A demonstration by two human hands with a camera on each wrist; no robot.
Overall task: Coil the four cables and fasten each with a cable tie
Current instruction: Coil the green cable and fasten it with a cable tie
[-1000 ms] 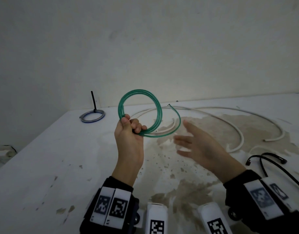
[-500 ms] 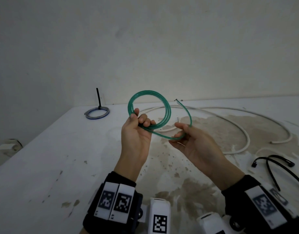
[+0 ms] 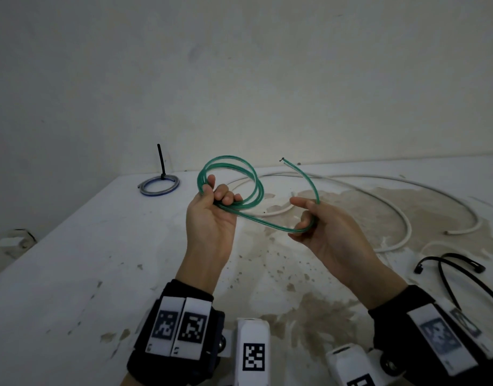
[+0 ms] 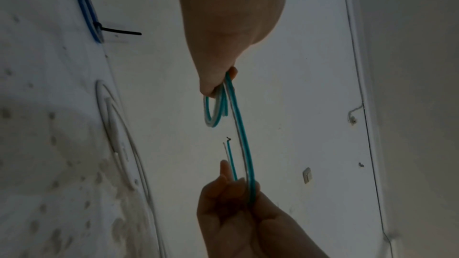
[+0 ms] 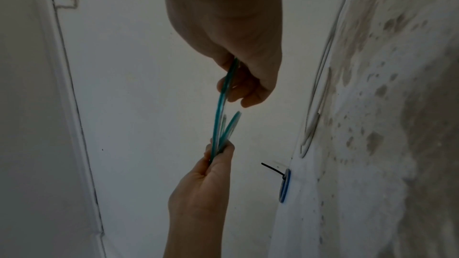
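The left hand [image 3: 211, 215] clamps the green cable [image 3: 256, 188] coil; the right hand [image 3: 320, 232] pinches its tail; that tail should loop back onto the left grip, matching loop size.

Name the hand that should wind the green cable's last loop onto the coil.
Probably the right hand: it already holds the loose tail of the green cable, while the left hand pinches the coil together.

- A pale, plain plastered wall [image 3: 239, 79] fills the far side, scuffed and faintly marked.
- A white table [image 3: 58, 274] reaches to that wall; brown stains [image 3: 317, 310] and specks spread across its near and right part.
- A small white fitting [image 3: 14, 242] sits low at the left, beyond the table's edge.
- The light is dim and cool.
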